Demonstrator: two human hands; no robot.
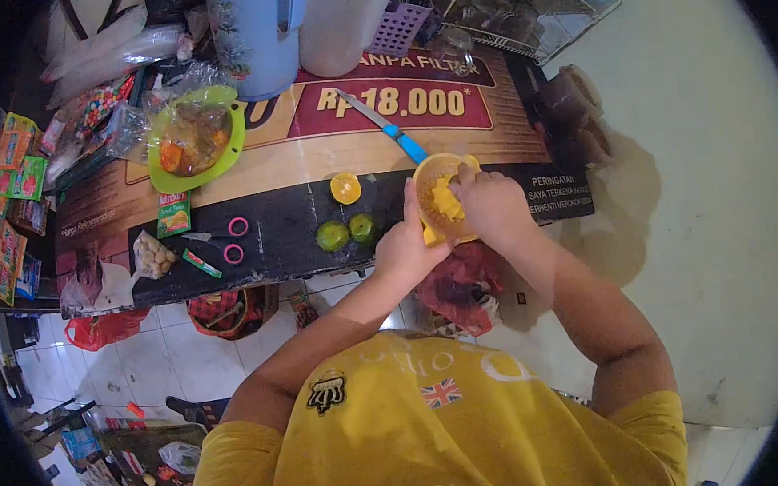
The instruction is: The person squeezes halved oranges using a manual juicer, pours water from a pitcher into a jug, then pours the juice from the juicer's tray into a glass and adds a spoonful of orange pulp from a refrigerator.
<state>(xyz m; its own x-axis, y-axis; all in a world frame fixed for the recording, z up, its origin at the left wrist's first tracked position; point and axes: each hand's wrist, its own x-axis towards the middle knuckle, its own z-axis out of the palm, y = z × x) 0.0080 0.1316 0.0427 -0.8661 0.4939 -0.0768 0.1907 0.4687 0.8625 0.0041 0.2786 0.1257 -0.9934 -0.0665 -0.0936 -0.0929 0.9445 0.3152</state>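
My left hand (406,252) grips the side of a yellow plastic citrus juicer (430,169) at the table's front edge. Over its bowl, my right hand (497,206) has its fingers curled beside the ridged reaming cone (447,199); whether they pinch anything is hidden. A kitchen knife with a blue handle (404,143) lies just beyond the juicer, blade pointing away to the left. Left of the juicer, a halved orange (345,188) rests with its cut face up. Two green-skinned citrus pieces (332,236) sit side by side nearer the edge.
Pink-handled scissors (234,239), a small sachet (202,262) and a bag of round nuts or seeds (154,255) lie at left. Behind them is a lime-green bowl (239,135) holding plastic-wrapped items. A blue pitcher (256,44), clear pitcher (339,29) and dish rack (551,46) stand behind.
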